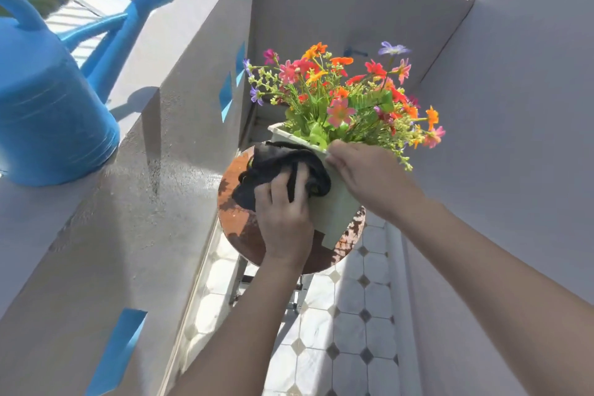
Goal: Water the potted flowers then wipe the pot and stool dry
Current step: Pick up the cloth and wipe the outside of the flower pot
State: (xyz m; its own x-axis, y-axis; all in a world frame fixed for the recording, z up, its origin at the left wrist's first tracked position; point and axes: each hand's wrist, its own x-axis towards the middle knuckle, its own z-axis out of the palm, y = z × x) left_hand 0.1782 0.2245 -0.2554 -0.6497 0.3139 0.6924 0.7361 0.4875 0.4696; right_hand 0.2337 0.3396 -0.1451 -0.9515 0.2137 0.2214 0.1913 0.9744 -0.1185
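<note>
- Grey balcony walls (321,10) close in a narrow, sunlit strip of pale tiled floor (353,331), with blurred greenery beyond the top edge.
- Can (48,100): blue, standing upright on the ledge (80,209) at far left. Its spout runs up and to the right, ending in a white-faced rose. Its handle arches at the left edge.
- Stool (238,222): a round, rust-stained seat between the walls, with metal legs under it. It carries the pot.
- Cloth (276,164): black and bunched, lying against the pot's left face just below the rim.
- Left hand (283,212): fingers curled over the cloth, pressing it to the pot.
- Pot (336,206): pale, square and tapered. Its long axis runs from the wide rim on the far side to the narrower base nearest the viewer, mouth upward. Whether it leans cannot be told.
- Flowers (340,93): orange, pink, red and purple blooms with green leaves, fanning up and to the right out of the pot.
- Right hand (363,177): grips the pot's near rim corner, fingers bent over the edge.
</note>
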